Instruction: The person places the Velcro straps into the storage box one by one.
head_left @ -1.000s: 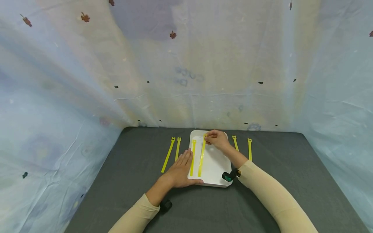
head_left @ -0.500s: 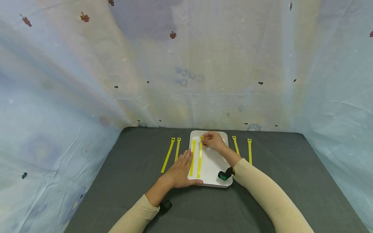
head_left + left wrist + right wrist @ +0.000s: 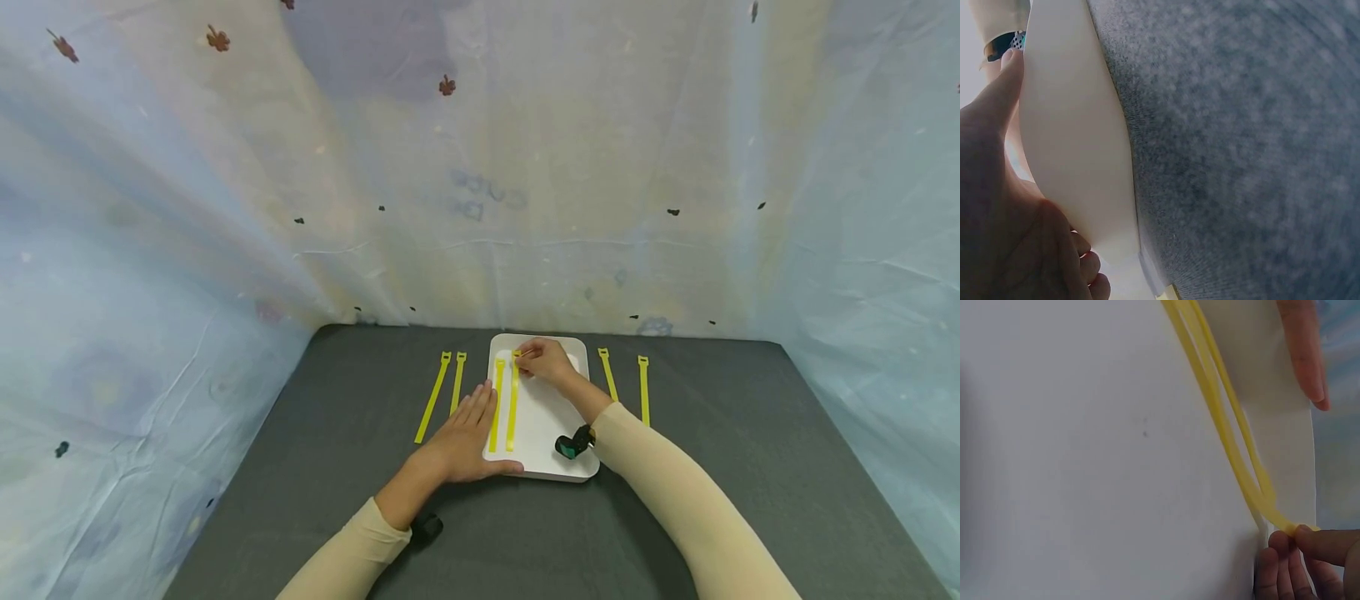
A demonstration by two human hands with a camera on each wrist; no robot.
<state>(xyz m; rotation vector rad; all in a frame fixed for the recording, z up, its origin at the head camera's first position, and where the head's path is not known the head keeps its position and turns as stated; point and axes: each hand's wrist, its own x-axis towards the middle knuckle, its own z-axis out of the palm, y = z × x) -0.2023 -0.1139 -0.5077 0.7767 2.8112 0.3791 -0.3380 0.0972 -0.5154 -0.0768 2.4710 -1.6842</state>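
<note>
A shallow white tray (image 3: 547, 429) lies upright on the table in the head view. My right hand (image 3: 550, 363) pinches the slotted head end of a yellow cable tie (image 3: 513, 408) between thumb and finger; the strap runs down inside the tray. Just left of it, a second yellow cable tie (image 3: 496, 408) lies along the tray's left side. In the right wrist view, the held cable tie (image 3: 1225, 425) bends up at the pinched end. My left hand (image 3: 459, 446) rests against the tray's left edge, fingers straight, thumb spread along the near rim.
Two more cable ties lie left of the tray, an outer cable tie (image 3: 432, 400) and an inner cable tie (image 3: 458, 379). To the right lie another two, an inner cable tie (image 3: 608, 375) and an outer cable tie (image 3: 644, 392). Patterned curtain (image 3: 570, 167) surrounds the dark table (image 3: 720, 433).
My right hand has moved left with the cable tie, bringing it nearly parallel to the one at the tray's left side. The left hand has stayed in place.
</note>
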